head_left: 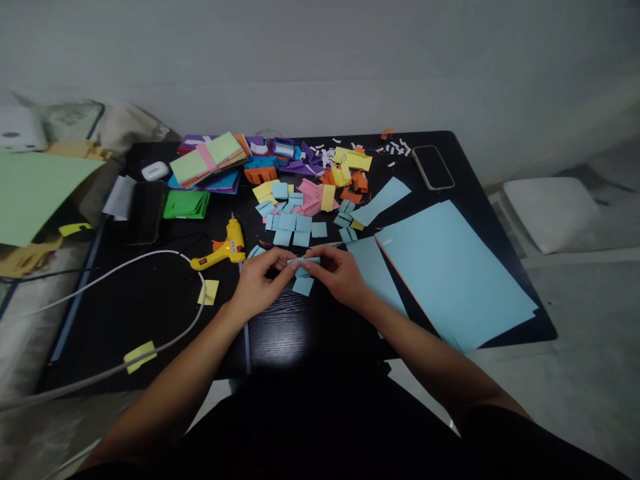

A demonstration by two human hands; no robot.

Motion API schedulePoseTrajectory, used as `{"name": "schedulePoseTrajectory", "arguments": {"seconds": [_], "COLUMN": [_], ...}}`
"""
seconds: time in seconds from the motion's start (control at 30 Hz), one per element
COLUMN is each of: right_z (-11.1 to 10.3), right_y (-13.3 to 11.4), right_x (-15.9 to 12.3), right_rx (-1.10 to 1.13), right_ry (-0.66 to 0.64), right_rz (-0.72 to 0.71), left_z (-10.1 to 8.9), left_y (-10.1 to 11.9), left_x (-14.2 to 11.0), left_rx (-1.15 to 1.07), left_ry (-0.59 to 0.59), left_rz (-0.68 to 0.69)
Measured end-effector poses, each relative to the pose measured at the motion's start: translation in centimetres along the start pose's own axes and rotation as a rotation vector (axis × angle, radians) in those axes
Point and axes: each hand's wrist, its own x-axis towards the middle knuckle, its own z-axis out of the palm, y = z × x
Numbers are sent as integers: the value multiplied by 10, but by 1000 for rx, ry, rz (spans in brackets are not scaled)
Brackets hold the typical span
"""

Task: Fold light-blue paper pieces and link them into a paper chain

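Note:
My left hand (261, 279) and my right hand (341, 272) meet over the front middle of the table. Both are closed, pinching a small light-blue paper piece (310, 261) between thumbs and fingers; part of it is hidden by the fingertips. Just below it, a light-blue paper square (303, 287) lies on the table. Beyond my fingers spreads a cluster of folded light-blue paper pieces (287, 223), some stacked on one another. A larger light-blue strip (373, 267) lies beside my right wrist.
To the left lie a yellow glue gun (227, 245), a looping white cable (200, 300) and a dark phone (147, 212). Large blue sheets (453, 273) and another phone (433, 167) occupy the right. Coloured paper bundles (210, 160) and white scraps (330, 157) line the back.

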Motion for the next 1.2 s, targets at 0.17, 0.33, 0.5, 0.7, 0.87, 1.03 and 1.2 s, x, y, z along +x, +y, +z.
{"name": "schedulePoseTrajectory", "arguments": {"seconds": [0.17,0.33,0.5,0.7,0.87,1.03,1.2], "right_z": [0,1,-3,-1,-3,-6,-4], "right_y": [-1,1,-5,-2,1,-6,-10], "right_x": [-1,1,4,3,5,6,4], "right_rx": [-97,0,37,116,55,111,331], "right_ry": [27,44,84,-1,-41,-74,-142], "right_rz": [-67,-8,34,93,88,100,154], "left_z": [0,2,2,4,6,7,8], "left_y": [2,4,2,-1,-1,-3,-4], "left_x": [0,-1,-1,-1,-2,-1,3], "left_rx": [20,-36,-100,-151,-158,-255,-322], "left_ry": [-7,-18,3,20,-12,21,91], "left_rz": [18,-25,-74,-86,-100,-179,-227]}}
